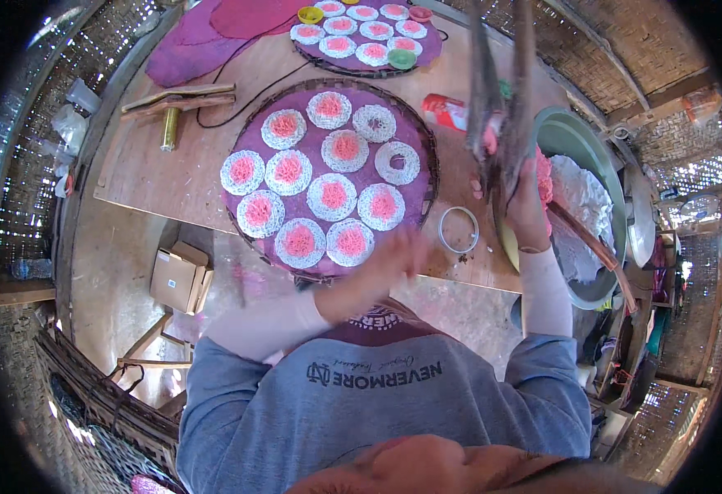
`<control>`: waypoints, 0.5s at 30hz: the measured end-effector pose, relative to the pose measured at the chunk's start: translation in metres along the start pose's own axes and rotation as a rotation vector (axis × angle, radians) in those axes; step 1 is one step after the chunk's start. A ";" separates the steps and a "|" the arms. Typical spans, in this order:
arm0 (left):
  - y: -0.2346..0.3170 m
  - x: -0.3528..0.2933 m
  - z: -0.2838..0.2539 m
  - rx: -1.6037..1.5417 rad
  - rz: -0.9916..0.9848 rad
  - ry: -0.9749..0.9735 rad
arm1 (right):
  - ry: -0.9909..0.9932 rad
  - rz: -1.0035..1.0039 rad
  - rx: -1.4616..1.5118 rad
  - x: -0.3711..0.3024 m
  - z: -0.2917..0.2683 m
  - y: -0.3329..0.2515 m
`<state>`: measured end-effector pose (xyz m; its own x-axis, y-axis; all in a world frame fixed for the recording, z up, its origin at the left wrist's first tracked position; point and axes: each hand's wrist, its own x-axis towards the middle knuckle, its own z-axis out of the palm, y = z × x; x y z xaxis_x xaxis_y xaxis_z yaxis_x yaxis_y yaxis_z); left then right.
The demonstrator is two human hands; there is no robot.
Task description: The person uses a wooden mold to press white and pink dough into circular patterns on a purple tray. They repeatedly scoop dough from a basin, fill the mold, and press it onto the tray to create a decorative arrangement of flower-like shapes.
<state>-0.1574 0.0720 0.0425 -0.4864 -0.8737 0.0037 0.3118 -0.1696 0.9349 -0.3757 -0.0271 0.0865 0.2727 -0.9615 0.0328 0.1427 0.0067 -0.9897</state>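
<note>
My right hand (527,207) is closed around the lower end of a long, dark wooden two-bar tool (519,90), which stands up toward the top of the view. A pink, crumbly mass (544,177) shows right beside that hand. My left hand (402,253) is smeared by motion over the near edge of a round woven tray (241,115) with a purple lining. Lacy white rounds lie on this tray, most with a pink centre (301,241). Two at its right side show no pink, and one is a white ring (397,163) with an open middle.
A white hoop (459,230) lies near the table's front edge. On the right, a large green tub (624,181) holds white material, with a wooden stick (595,247) across it. Farther back are a second tray (410,62) and a red packet (446,111). A wooden tool with a brass cylinder (170,130) lies left.
</note>
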 end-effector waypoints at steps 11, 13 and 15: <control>-0.107 -0.043 0.012 -0.827 -0.612 0.357 | -0.008 0.025 0.177 -0.014 -0.006 0.046; -0.112 -0.041 0.020 -0.555 -0.496 0.549 | -0.065 0.028 0.161 -0.013 -0.012 0.045; -0.121 -0.047 0.022 -0.327 -0.424 0.642 | -0.104 0.001 0.170 -0.011 -0.015 0.047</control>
<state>-0.1902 0.1439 -0.0628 -0.0867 -0.7794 -0.6205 0.4767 -0.5794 0.6611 -0.3863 -0.0208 0.0373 0.3686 -0.9280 0.0544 0.2987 0.0628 -0.9523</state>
